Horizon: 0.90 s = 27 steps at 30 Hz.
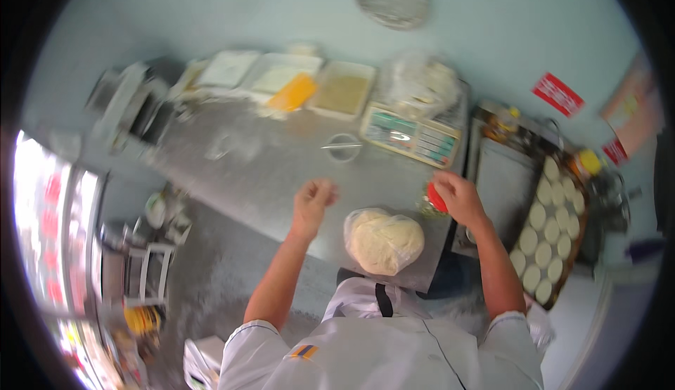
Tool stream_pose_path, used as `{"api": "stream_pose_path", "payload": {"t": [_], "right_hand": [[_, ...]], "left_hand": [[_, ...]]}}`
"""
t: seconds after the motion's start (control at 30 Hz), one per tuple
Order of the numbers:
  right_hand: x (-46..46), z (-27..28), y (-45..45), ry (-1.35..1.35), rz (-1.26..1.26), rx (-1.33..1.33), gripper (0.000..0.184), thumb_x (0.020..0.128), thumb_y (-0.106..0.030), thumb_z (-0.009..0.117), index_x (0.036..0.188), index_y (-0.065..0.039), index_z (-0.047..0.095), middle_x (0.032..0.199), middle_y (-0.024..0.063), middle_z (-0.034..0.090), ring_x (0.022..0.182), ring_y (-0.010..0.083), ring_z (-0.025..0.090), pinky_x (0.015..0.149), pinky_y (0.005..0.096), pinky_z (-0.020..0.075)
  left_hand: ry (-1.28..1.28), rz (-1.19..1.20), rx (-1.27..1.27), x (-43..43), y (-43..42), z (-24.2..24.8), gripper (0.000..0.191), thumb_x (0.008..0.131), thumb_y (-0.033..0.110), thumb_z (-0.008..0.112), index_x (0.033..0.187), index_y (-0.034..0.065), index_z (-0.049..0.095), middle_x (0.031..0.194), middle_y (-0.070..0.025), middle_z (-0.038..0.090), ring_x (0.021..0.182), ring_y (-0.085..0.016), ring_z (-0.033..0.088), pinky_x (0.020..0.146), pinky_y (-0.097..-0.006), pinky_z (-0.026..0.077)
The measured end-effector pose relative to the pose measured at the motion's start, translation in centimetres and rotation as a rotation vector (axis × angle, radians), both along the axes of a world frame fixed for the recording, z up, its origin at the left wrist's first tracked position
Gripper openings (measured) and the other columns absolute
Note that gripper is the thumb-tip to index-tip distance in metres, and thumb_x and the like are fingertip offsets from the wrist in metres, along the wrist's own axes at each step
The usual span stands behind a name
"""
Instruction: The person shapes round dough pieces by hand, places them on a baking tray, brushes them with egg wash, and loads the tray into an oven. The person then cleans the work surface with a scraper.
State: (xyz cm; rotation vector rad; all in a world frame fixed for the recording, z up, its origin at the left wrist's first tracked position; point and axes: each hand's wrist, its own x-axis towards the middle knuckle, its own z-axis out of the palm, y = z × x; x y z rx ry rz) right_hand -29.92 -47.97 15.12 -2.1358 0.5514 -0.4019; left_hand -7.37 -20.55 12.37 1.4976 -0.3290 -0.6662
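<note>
A large ball of dough [384,241], partly wrapped in clear plastic, sits at the near edge of the metal table [253,163]. My left hand [315,200] hovers up and to the left of it, fingers curled together; whether anything is between them is too blurred to tell. My right hand [456,195] is at the table's right side, fingers pinched at a red lid [436,197] on a clear jar [433,206] with greenish contents. Whether the fingers grip the lid or only touch it is unclear. A clear round bowl [343,148] with a pale stick across it stands farther back.
Along the wall are white tubs [343,89], an orange scraper [293,93] and a digital scale [410,136] beside a plastic bag of pale dough [422,84]. At right, a metal griddle [503,179] adjoins a tray of flat dough rounds [551,232]. A white stool [150,274] stands lower left.
</note>
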Motion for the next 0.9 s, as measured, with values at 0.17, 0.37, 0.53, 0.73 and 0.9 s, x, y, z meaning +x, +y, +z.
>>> {"api": "stream_pose_path", "payload": {"t": [0.17,0.37,0.53,0.73,0.9], "right_hand": [[5.5,2.0,-3.3,-0.137,-0.254,0.174,0.034,0.092,-0.017,0.060,0.123,-0.003,0.058,0.105,0.0124,0.069,0.092,0.0220,0.067,0.078,0.0290,0.0514],[13.8,3.9,-8.6,0.037,-0.425,-0.117,0.049,0.086,-0.018,0.064,0.130,0.000,0.051,0.118,0.0139,0.064,0.103,0.0294,0.063,0.085,0.0345,0.0508],[18.5,2.2,-12.0,0.270,-0.489,-0.487,0.046,0.081,-0.013,0.063,0.125,-0.003,0.054,0.129,0.0162,0.056,0.121,0.0337,0.051,0.098,0.0395,0.0432],[20.5,0.7,-13.4,0.318,-0.339,-0.701,0.045,0.076,-0.007,0.063,0.120,-0.001,0.056,0.122,0.0175,0.057,0.116,0.0344,0.052,0.098,0.0418,0.0421],[22.2,-0.1,-13.5,0.204,-0.246,-0.829,0.035,0.075,-0.008,0.062,0.110,-0.003,0.062,0.109,0.0154,0.060,0.109,0.0354,0.054,0.095,0.0432,0.0432]], "left_hand": [[-0.210,-0.139,-0.008,7.5,-10.8,0.2,0.029,0.094,0.026,0.063,0.106,-0.0004,0.062,0.094,-0.0062,0.066,0.080,-0.015,0.062,0.074,-0.0275,0.050],[-0.859,-0.062,-0.064,11.1,-22.6,0.8,0.052,0.084,0.026,0.072,0.123,-0.0042,0.055,0.103,-0.0156,0.066,0.096,-0.024,0.060,0.085,-0.0341,0.047],[-1.063,-0.190,0.070,12.8,-30.4,3.5,0.050,0.084,0.029,0.071,0.120,-0.0033,0.057,0.105,-0.0142,0.065,0.094,-0.022,0.058,0.084,-0.0346,0.046],[0.169,0.039,-0.437,17.9,-28.4,6.0,0.017,0.092,0.023,0.062,0.092,0.0062,0.057,0.074,-0.0012,0.055,0.070,-0.011,0.051,0.066,-0.0283,0.042],[0.267,-0.032,-0.648,18.8,-25.8,8.8,0.010,0.093,0.015,0.061,0.091,0.0061,0.057,0.073,0.0010,0.054,0.066,-0.006,0.048,0.059,-0.0230,0.037]]}}
